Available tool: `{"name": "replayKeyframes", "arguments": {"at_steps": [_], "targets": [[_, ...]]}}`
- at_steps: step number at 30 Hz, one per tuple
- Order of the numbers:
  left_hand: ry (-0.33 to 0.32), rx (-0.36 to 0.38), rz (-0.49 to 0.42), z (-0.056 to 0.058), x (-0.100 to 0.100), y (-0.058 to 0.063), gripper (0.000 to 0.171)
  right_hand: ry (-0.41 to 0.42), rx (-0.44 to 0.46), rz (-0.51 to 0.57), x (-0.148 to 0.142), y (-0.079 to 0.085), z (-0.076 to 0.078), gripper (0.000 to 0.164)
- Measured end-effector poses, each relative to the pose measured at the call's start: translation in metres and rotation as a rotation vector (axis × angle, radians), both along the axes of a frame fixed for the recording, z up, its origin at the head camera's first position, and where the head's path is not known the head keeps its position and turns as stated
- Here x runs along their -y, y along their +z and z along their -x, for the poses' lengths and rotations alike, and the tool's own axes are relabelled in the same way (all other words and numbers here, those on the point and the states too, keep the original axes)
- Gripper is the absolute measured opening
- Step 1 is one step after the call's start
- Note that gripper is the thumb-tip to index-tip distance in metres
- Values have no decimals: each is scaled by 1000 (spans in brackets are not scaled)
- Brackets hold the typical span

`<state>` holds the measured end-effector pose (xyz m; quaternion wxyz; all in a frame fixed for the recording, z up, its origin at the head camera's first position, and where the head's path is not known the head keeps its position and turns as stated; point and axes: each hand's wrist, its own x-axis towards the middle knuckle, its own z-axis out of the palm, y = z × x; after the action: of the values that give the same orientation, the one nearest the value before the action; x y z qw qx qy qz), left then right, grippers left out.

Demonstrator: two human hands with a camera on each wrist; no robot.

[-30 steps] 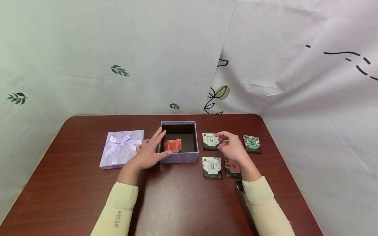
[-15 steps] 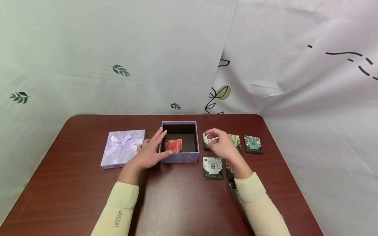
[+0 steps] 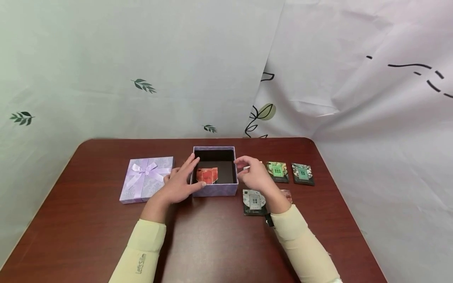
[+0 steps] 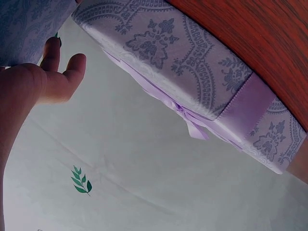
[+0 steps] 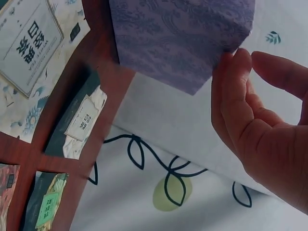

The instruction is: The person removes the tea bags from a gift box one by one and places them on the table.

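A lidless purple patterned box (image 3: pixel 215 190) with a dark inside stands mid-table. A red packet (image 3: pixel 207 175) lies inside at its front left. My left hand (image 3: pixel 178 182) rests along the box's left rim, fingers stretched out and thumb by the front edge. At the right wall is my right hand (image 3: pixel 254 175), its fingers loosely bent with fingertips at the box. The right wrist view shows nothing between that thumb and fingers. Under and behind this hand lies a white-and-dark tea packet (image 5: pixel 82 122), largely hidden in the head view.
The purple lid (image 3: pixel 146 179) with a ribbon bow lies left of the box. On the right lie another white tea packet (image 3: pixel 254 202), a green-labelled packet (image 3: pixel 277 171), a teal-labelled packet (image 3: pixel 302 173) and a reddish-brown packet (image 3: pixel 287 195) partly behind my forearm. A printed cloth hangs behind the table.
My right hand has moved left from above the tea packets to the box's right wall, uncovering the green-labelled packet. My left hand, the box and the red packet have stayed put.
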<state>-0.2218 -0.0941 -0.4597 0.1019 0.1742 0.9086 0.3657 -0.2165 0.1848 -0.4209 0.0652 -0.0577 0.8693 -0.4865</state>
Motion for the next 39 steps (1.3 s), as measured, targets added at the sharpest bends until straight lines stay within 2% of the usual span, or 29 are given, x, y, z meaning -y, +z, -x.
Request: {"name": "replayKeyframes", "arguments": {"at_steps": [7,12,25,39], "targets": [[8,8,-9,-1,1,-2,87,-1,-49,-29,8,4,0,36],[6,3,-1,0,1,-3,87,28,-7,-23,13,6,2,35],[10,9,2,1,1,-3,87,94,2,-74,28,5,7,34],[9,9,-10,1,0,-1,87,167,98,-194,50,3,14,35]]}}
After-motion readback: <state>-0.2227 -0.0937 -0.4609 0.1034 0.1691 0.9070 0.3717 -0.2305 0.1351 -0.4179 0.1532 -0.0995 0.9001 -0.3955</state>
